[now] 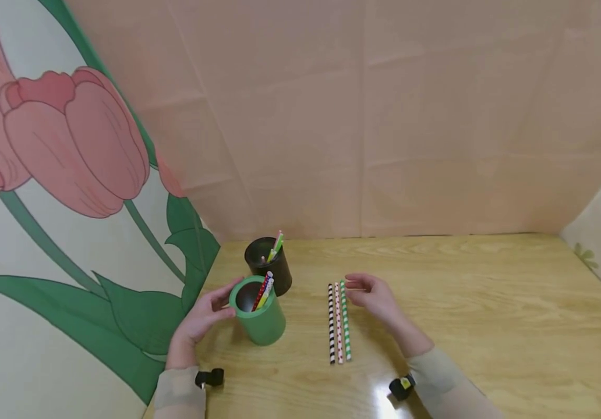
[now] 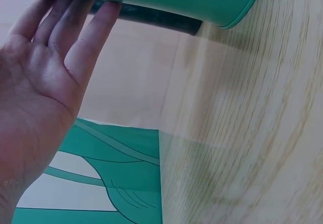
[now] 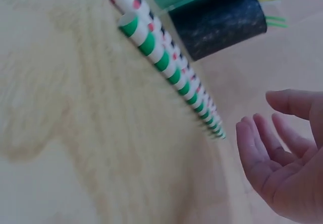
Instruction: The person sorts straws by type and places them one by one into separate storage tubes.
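Observation:
A green cup (image 1: 264,323) with several patterned straws (image 1: 265,291) in it stands on the table at the left. My left hand (image 1: 205,317) is at its left side, with fingertips (image 2: 108,12) reaching the cup's wall in the left wrist view. A green-striped straw (image 3: 174,75), a red-dotted white straw (image 1: 339,326) and a black-striped straw (image 1: 331,326) lie side by side on the wood. Just right of their far ends is my right hand (image 1: 374,295), its fingers loosely bent with nothing between them.
Behind the green cup stands a black cup (image 1: 279,273) holding several thin straws (image 1: 276,247). A tulip-patterned sheet (image 1: 75,139) borders the table (image 1: 463,302) on the left. A pinkish-brown sheet (image 1: 384,116) hangs at the back.

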The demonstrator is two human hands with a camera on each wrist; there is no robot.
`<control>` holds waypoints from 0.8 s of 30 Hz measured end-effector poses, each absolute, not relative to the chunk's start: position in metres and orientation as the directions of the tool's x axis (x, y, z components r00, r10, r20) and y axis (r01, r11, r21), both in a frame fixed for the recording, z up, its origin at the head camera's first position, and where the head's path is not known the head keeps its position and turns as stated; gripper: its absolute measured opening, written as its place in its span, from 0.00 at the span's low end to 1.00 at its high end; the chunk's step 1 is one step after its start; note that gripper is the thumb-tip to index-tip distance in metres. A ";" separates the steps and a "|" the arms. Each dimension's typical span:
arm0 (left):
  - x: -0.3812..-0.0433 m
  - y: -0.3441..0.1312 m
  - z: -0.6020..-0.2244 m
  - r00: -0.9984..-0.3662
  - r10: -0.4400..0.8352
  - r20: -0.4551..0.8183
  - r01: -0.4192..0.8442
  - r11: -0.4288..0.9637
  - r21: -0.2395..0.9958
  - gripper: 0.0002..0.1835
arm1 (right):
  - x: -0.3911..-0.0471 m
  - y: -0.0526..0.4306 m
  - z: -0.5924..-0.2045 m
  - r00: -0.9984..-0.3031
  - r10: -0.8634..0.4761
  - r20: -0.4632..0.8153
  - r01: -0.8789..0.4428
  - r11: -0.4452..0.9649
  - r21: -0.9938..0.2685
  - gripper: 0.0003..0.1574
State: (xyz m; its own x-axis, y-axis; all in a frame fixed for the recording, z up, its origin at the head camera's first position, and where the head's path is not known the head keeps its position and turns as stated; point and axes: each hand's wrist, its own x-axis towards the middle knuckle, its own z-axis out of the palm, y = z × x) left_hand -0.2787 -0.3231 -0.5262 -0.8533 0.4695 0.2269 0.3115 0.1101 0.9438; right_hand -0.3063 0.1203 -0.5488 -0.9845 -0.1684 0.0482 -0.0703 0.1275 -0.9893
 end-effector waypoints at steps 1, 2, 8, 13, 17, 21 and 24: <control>-0.279 -0.323 -0.526 -0.854 0.468 0.227 0.311 0.108 0.944 0.39 | -0.307 0.121 -0.551 -0.984 -0.173 0.044 -0.069 0.139 -0.988 0.30; -0.279 -0.323 -0.525 -0.856 0.465 0.227 0.308 0.106 0.945 0.38 | -0.309 0.122 -0.554 -0.984 -0.176 0.034 -0.060 0.148 -0.987 0.31; -0.278 -0.323 -0.526 -0.853 0.470 0.228 0.307 0.098 0.947 0.39 | -0.311 0.124 -0.570 -0.984 -0.174 -0.047 0.019 0.160 -0.987 0.33; -0.277 -0.323 -0.526 -0.855 0.466 0.225 0.306 0.104 0.946 0.38 | -0.308 0.123 -0.573 -0.983 -0.165 -0.086 0.064 0.132 -0.989 0.34; -0.279 -0.324 -0.528 -0.853 0.469 0.229 0.313 0.108 0.944 0.38 | -0.306 0.121 -0.575 -0.983 -0.164 -0.084 0.060 0.148 -0.987 0.35; -0.280 -0.325 -0.530 -0.850 0.473 0.231 0.317 0.109 0.942 0.37 | -0.305 0.119 -0.579 -0.987 -0.151 -0.050 0.016 0.222 -0.975 0.36; -0.280 -0.325 -0.531 -0.855 0.469 0.224 0.308 0.111 0.945 0.38 | -0.306 0.117 -0.581 -0.990 -0.135 -0.030 -0.009 0.278 -0.961 0.35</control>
